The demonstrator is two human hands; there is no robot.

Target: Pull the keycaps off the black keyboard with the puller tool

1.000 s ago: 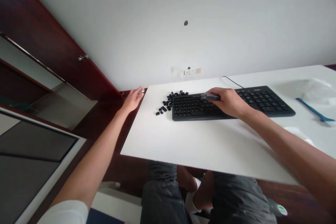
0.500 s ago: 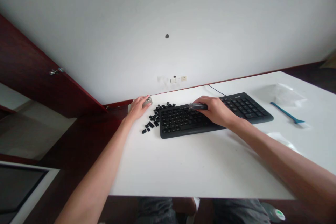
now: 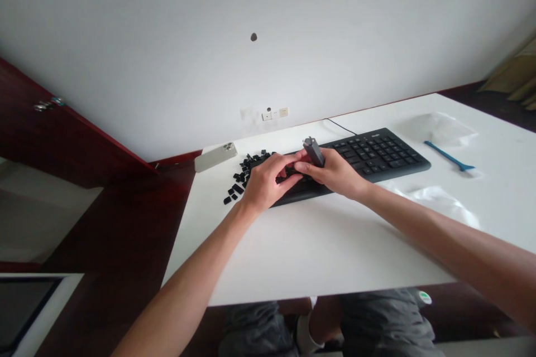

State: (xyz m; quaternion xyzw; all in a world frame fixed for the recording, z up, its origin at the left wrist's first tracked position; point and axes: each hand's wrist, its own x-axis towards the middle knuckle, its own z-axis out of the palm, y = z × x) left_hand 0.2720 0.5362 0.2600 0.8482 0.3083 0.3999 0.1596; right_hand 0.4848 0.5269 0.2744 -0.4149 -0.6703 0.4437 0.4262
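A black keyboard (image 3: 379,156) lies on the white table, its left part covered by both hands. Loose black keycaps (image 3: 237,188) are scattered at its left end. My right hand (image 3: 337,174) is closed around a dark grey tool (image 3: 313,152), whose metal end points up and away. My left hand (image 3: 270,179) is over the left part of the keyboard, its thumb and fingertips curled in close to the right hand's fingertips. Whatever lies between the left fingertips is too small to make out.
A phone (image 3: 213,158) lies at the table's back left corner. To the right of the keyboard are a blue brush (image 3: 450,156), a clear plastic bag (image 3: 444,129) and a crumpled white wrapper (image 3: 439,203). A cable (image 3: 341,126) runs behind the keyboard.
My left hand has left the phone and moved right, over the keyboard to my right hand. The tool has tilted from lying level to pointing upward. The camera view has shifted slightly.
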